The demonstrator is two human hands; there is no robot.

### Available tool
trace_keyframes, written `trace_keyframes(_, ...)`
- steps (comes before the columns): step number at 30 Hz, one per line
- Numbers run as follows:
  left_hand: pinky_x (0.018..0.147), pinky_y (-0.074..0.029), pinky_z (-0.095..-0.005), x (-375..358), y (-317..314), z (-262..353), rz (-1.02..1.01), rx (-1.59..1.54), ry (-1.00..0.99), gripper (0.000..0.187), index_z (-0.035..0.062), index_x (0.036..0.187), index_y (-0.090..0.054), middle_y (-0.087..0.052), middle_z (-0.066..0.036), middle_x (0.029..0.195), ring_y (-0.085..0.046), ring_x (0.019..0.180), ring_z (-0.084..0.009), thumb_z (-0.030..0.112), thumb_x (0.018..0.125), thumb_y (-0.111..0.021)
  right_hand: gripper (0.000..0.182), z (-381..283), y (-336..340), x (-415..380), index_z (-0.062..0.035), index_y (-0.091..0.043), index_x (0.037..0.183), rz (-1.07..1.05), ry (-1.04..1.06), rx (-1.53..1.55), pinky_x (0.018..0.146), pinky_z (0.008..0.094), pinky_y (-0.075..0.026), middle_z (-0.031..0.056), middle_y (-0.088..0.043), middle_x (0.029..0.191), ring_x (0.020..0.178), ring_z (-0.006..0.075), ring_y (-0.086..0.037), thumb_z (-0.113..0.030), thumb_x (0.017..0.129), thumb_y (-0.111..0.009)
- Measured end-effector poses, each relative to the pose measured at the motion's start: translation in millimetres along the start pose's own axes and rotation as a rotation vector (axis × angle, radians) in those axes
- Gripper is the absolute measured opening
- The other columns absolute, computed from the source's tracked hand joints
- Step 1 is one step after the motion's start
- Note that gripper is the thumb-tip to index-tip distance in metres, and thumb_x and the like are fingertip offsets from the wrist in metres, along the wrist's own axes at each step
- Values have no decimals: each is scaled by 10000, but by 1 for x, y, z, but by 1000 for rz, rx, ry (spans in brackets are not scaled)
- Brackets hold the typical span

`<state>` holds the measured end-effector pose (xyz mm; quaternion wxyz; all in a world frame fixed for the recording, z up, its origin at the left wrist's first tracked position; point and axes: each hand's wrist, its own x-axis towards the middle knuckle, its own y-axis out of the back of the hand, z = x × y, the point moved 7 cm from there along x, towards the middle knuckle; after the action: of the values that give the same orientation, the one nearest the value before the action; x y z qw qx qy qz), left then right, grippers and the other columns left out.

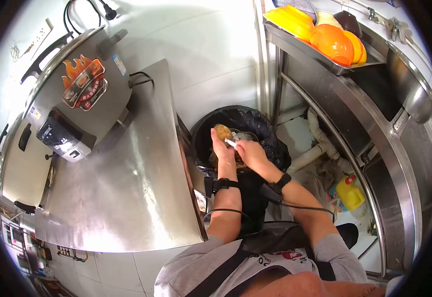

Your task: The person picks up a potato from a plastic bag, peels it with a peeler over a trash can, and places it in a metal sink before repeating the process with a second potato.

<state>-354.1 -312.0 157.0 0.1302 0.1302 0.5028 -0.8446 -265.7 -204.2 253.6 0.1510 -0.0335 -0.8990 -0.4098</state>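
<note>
Over a bin (196,129) lined with a black bag, my left hand (223,150) is closed around a yellow-brown potato (222,131). The potato's upper side shows above the fingers. My right hand (250,153) grips a small white peeler (231,142), its tip close to the potato. Whether the blade touches the potato is too small to tell. Inside the bin, partly hidden by my hands, lies some pale and brownish waste.
To the left stands a steel table (107,198) with a large pot (87,94) on it. At right is a steel sink unit (344,123) with a tray of orange and yellow bowls (332,43). Pipes (307,157) and a yellow bottle (349,193) sit beneath.
</note>
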Motion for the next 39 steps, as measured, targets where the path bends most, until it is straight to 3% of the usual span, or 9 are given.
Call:
trace_keyframes(5,845,-463,-434,-3,9,6,109,54,-15,629,81,1156,-538,-564,-76,1093,-542,974,-265,599,802,-575,235,-3,0,-26,-176,-630,1068,63,-90,-21,719,457,-489,154,-623,988,832,375,-607,-283,875,-551)
trace_keyframes(7,865,-452,-406,7,5,12,-14,-74,-187,661,91,1195,-527,-561,-73,1130,-535,1009,-260,617,797,-571,338,-3,4,-25,-160,-579,1171,94,-44,-13,760,437,-488,144,-581,1076,915,362,-592,-232,842,-609)
trace_keyframes(11,904,-416,-459,-1,8,3,68,-65,-108,667,138,1237,-503,-523,-63,1203,-499,1081,-253,627,790,-570,543,7,22,-20,-54,-456,1242,263,-20,-31,785,422,-477,151,-539,1145,989,350,-563,-115,756,-690)
trace_keyframes(12,812,-412,-385,-5,9,1,123,-48,-47,586,151,1225,-493,-535,-18,1173,-518,1031,-200,572,824,-566,500,14,20,-16,-49,-463,1200,207,-65,-26,774,432,-476,166,-557,1127,972,357,-571,-129,761,-689)
trace_keyframes(21,749,-424,-333,-27,-13,2,134,136,-158,572,135,1181,-499,-567,-18,1112,-543,982,-174,535,795,-635,305,29,25,41,-88,-536,1065,-62,-118,-198,681,471,-479,190,-640,870,821,384,-615,-305,857,-587)
trace_keyframes(23,752,-438,-364,-18,-13,-1,96,97,-176,487,138,1159,-523,-575,-21,1093,-553,973,-178,494,837,-607,237,15,32,53,-91,-556,984,96,139,-255,645,476,-484,168,-633,836,810,362,-619,-298,869,-563)
trace_keyframes(27,727,-478,-357,-9,-14,-7,41,89,-139,442,84,1131,-531,-591,-54,1044,-586,904,-200,445,879,-575,191,5,17,66,-54,-581,955,-134,199,-394,655,460,-500,159,-639,818,791,343,-633,-219,877,-525)
trace_keyframes(31,753,-494,-388,-1,-3,-10,44,5,-83,490,73,1144,-514,-589,-66,1036,-585,911,-224,456,854,-608,194,3,3,40,-6,-575,926,-222,95,-437,687,454,-521,192,-651,833,794,353,-652,-123,877,-428)
trace_keyframes(39,786,-496,-453,-9,6,4,182,22,-164,548,53,1149,-529,-584,-71,1081,-576,929,-247,520,865,-559,185,14,-12,-12,-30,-554,943,-270,-28,-305,666,478,-505,191,-631,841,789,381,-630,-198,878,-510)
